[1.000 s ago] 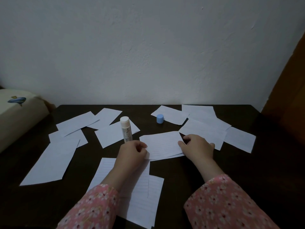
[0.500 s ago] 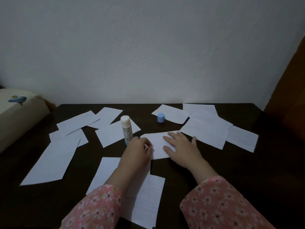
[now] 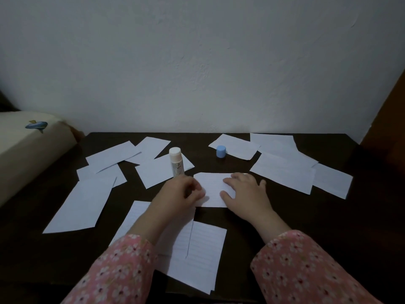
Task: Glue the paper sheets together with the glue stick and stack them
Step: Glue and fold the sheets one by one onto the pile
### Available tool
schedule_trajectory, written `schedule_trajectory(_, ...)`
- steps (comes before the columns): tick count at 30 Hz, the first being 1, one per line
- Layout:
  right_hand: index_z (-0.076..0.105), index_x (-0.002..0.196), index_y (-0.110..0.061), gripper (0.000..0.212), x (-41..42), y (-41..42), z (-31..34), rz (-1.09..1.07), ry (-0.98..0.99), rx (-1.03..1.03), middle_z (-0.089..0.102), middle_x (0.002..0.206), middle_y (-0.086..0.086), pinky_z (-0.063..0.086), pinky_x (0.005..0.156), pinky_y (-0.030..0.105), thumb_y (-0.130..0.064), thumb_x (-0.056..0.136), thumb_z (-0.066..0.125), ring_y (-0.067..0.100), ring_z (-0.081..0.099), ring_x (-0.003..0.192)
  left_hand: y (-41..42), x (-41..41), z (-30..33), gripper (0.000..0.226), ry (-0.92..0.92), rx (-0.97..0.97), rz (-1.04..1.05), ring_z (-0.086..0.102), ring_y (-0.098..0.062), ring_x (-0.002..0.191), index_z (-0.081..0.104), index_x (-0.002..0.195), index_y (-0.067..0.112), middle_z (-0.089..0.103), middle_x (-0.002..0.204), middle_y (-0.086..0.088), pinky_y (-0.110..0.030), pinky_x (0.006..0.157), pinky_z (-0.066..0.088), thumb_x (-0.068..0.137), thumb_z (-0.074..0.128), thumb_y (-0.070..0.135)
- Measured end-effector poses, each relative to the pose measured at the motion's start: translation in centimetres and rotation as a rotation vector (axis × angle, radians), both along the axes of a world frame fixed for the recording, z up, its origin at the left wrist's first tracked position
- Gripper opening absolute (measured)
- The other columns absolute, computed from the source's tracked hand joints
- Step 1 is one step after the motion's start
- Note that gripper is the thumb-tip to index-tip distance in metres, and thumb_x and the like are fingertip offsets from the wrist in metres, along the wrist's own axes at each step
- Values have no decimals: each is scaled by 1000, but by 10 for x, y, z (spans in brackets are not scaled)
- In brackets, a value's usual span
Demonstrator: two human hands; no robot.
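Note:
A lined paper sheet [image 3: 213, 187] lies at the middle of the dark table [image 3: 361, 216]. My right hand [image 3: 246, 194] rests flat on its right half, fingers spread. My left hand [image 3: 183, 193] is curled at the sheet's left edge, fingertips on the paper. Just behind my left hand the uncapped glue stick [image 3: 176, 161] stands upright. Its blue cap [image 3: 221, 151] stands apart, farther back. Two overlapping lined sheets [image 3: 201, 253] lie near me, partly under my left forearm.
Several loose sheets lie scattered on the left [image 3: 81, 205] and at the back right [image 3: 282, 170]. A cream cushion with a blue whale print [image 3: 28, 145] borders the table's left side. A white wall stands behind the table, and a wooden panel [image 3: 390, 119] at the right.
My right hand slid from the sheet's right edge onto its top and now lies flat. The sheet shifted slightly towards the left hand. The left hand stayed at the left edge.

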State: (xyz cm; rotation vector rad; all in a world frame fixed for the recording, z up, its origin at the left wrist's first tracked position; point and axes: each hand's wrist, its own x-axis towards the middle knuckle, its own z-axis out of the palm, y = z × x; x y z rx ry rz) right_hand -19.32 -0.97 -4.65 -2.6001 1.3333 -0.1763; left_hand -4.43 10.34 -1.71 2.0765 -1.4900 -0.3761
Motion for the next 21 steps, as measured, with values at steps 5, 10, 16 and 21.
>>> schedule_trajectory(5,28,149,-35,53,2,1,0,93,-20,-5,14,160,-11,0,115,60,-46,99,40,17,4,148,-29,-25,-12,47,-347,91,-52,29,-10,139,41,140,29,37,150,9,-44,115,18,95,53,23)
schedule_trajectory(10,3,154,-34,54,5,2,-3,127,123,91,-5,161,-15,-5,112,64,-44,103,21,15,-10,148,-49,-28,-17,55,-301,250,-127,13,-14,146,19,149,27,18,159,5,-53,117,6,100,42,24)
schedule_trajectory(16,-1,154,-35,55,4,4,-5,87,150,81,-10,161,-15,-6,111,64,-48,103,16,14,-12,148,-50,-28,-16,50,-252,333,-112,4,-12,147,13,152,25,6,161,6,-54,115,2,104,27,30)
schedule_trajectory(21,-2,154,-32,64,4,4,-8,-15,144,99,-10,162,-10,-6,111,65,-57,99,18,15,-12,148,-50,-31,-19,54,-247,364,-24,-1,-13,147,8,153,19,0,161,3,-53,116,2,104,24,34)
